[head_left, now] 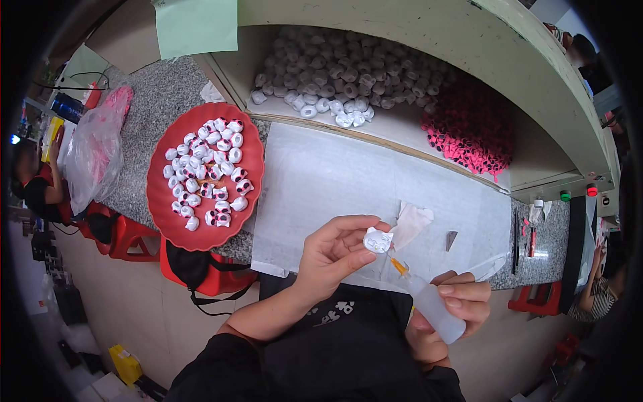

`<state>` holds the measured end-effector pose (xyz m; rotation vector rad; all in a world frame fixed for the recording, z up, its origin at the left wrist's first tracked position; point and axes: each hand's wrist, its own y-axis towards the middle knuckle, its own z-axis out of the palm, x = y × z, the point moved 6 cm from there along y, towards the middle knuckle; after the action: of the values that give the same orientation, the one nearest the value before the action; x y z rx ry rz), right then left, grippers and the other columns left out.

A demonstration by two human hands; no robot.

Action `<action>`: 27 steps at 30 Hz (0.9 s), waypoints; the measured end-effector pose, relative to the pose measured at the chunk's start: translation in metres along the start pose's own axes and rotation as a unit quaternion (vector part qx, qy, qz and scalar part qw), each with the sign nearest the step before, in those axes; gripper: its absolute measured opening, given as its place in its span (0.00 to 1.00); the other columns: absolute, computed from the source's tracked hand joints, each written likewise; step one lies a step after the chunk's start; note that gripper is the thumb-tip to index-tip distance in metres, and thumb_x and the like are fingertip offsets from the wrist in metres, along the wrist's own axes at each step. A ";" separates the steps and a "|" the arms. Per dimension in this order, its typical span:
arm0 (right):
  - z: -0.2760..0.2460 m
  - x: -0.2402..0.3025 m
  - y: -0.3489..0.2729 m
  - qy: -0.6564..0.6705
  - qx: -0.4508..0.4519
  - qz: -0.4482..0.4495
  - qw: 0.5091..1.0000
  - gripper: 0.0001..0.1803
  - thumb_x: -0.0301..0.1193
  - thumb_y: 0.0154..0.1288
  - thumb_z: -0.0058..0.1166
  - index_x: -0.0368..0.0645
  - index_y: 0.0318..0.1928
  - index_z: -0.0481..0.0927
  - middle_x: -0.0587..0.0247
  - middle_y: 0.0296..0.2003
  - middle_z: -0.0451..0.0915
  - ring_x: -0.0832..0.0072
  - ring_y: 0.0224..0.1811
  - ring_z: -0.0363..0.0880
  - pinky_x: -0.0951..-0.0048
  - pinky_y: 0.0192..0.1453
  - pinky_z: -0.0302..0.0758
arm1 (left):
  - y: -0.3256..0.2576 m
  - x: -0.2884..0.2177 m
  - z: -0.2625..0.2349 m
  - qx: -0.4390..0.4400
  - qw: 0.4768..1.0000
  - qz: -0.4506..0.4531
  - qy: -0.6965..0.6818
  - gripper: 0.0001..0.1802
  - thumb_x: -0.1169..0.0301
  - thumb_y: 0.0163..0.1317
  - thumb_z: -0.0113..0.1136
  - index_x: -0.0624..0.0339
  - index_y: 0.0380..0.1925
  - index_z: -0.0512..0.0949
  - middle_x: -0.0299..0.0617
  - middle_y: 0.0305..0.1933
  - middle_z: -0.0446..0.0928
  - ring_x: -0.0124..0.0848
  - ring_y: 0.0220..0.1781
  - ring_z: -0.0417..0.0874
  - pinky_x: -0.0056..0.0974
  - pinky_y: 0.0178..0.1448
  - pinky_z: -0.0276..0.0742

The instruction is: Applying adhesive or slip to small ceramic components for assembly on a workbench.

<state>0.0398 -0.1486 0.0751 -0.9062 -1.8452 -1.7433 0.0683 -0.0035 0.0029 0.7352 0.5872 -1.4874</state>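
Between the thumb and fingers of my left hand [335,251] is a small white cat-head piece [378,240], held over the paper-covered work surface. My right hand [459,303] grips a translucent squeeze bottle [437,309] with an orange needle tip [399,266]. The thin needle points up toward the lower edge of the cat-head piece; whether it touches cannot be made out. Just behind the held piece lies a crumpled white tissue [413,221]. A red scalloped plate [161,201] to the left carries many white pieces, several with pink and black parts.
A shelf [402,144] at the back holds a heap of white pieces [348,74] and a pile of pink-and-black parts [469,134]. A small metal blade [451,240] lies on the white paper [321,174]. Red stools [207,271] stand below left. Other people sit at both sides.
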 end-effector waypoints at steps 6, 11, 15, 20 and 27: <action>-0.002 0.000 -0.005 -0.004 -0.012 0.005 1.000 0.22 0.38 0.42 0.63 0.46 0.33 0.64 0.66 0.30 0.63 0.79 0.23 0.63 0.82 0.22 0.64 | -0.001 0.000 0.000 0.004 1.000 -0.002 0.017 0.19 0.82 0.49 0.52 0.68 0.44 0.65 0.51 0.44 0.69 0.34 0.46 0.73 0.43 0.51 0.70; -0.002 -0.001 -0.004 0.003 -0.004 0.001 1.000 0.23 0.36 0.40 0.64 0.46 0.33 0.64 0.66 0.30 0.64 0.80 0.23 0.62 0.82 0.22 0.63 | -0.002 0.001 0.001 0.004 1.000 -0.002 0.020 0.18 0.82 0.49 0.52 0.68 0.43 0.66 0.52 0.44 0.69 0.34 0.46 0.73 0.43 0.51 0.70; -0.001 0.003 0.000 0.011 0.049 0.005 0.999 0.23 0.37 0.40 0.64 0.46 0.32 0.64 0.66 0.29 0.63 0.80 0.22 0.62 0.83 0.22 0.62 | -0.001 0.001 0.001 0.013 1.000 0.005 0.025 0.18 0.82 0.48 0.52 0.68 0.43 0.66 0.52 0.44 0.69 0.34 0.46 0.73 0.43 0.51 0.70; -0.002 0.004 0.001 0.006 0.029 0.009 1.000 0.22 0.37 0.41 0.64 0.46 0.32 0.64 0.66 0.29 0.63 0.80 0.23 0.61 0.82 0.22 0.62 | -0.002 0.001 0.002 0.013 1.000 0.006 0.025 0.18 0.82 0.49 0.52 0.68 0.43 0.66 0.52 0.44 0.69 0.34 0.46 0.72 0.43 0.51 0.70; -0.001 0.004 -0.001 0.007 0.035 -0.007 0.999 0.23 0.34 0.40 0.64 0.46 0.33 0.64 0.66 0.30 0.63 0.79 0.23 0.61 0.82 0.22 0.62 | -0.002 0.001 0.002 0.019 1.000 0.001 0.024 0.18 0.82 0.49 0.52 0.69 0.43 0.66 0.52 0.44 0.69 0.34 0.45 0.73 0.41 0.51 0.70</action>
<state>0.0361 -0.1485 0.0777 -0.8540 -1.8970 -1.6775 0.0662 -0.0057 0.0029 0.8026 0.5960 -1.4862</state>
